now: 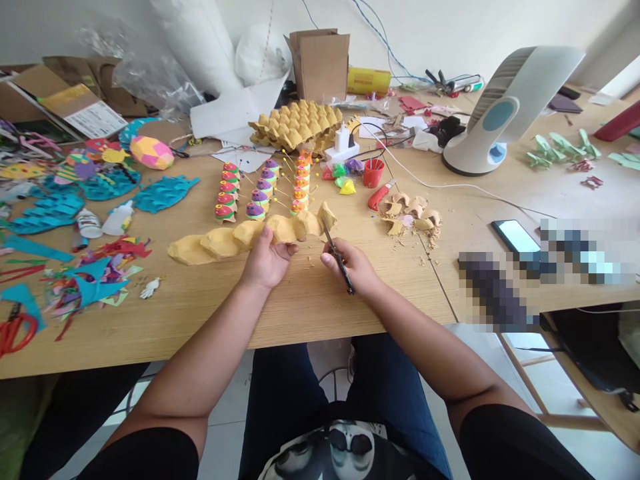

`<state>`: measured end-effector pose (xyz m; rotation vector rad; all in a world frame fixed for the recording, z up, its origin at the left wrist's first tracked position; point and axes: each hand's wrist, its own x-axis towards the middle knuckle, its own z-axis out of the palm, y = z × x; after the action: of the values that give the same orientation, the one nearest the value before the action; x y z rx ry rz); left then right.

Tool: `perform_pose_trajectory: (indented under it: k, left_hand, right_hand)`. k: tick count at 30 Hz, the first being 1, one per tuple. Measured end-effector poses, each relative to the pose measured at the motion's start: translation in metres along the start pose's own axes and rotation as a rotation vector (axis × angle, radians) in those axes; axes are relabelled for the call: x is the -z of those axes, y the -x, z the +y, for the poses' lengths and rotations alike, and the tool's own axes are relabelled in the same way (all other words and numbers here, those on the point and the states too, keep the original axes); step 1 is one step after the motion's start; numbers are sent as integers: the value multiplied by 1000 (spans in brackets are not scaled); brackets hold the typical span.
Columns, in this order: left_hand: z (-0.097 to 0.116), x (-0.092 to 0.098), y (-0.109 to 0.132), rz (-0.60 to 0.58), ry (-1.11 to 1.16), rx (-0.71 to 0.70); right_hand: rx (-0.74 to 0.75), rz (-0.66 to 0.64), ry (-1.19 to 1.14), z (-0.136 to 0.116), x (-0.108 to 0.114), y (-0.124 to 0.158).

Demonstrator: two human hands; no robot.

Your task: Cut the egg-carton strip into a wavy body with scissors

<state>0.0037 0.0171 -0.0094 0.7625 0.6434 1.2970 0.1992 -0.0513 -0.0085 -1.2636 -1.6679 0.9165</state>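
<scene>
A yellow strip of egg carton cups (217,243) stretches across the front of the table, its right part raised a little. My left hand (267,259) is closed on the strip near its middle, thumb on top. In my right hand (353,267) is a pair of black-handled scissors (343,265), the blades pointing up and away at the strip's right end cup. How far the blades are apart is hard to tell. Just behind stand three painted carton caterpillars: red (227,193), purple (261,190) and orange (301,180), with pins stuck in them.
Cut carton scraps (413,213) and a red-handled cutter (381,195) lie to the right, near a red cup (373,173). Egg trays (295,127) are stacked behind. A white fan (500,113) stands back right; a phone (516,239) lies right. Paper scraps (95,277) and glue bottles (119,218) lie left.
</scene>
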Motion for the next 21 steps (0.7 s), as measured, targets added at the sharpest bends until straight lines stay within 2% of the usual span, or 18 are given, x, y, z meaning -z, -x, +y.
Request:
perform_pose_trajectory:
  k: [4, 8, 11, 21]
  left_hand:
    - [-1, 4, -2, 9, -33, -65]
    - [-2, 4, -1, -1, -66, -83]
    - [-3, 1, 1, -23, -85, -80]
    - [2, -2, 9, -99, -124, -72]
  right_hand:
    - [-21, -15, 82, -4, 0, 1]
    - [-101, 66, 341, -8, -1, 3]
    - [-120, 92, 432, -9, -2, 3]
    - [-107, 75, 284, -7, -1, 4]
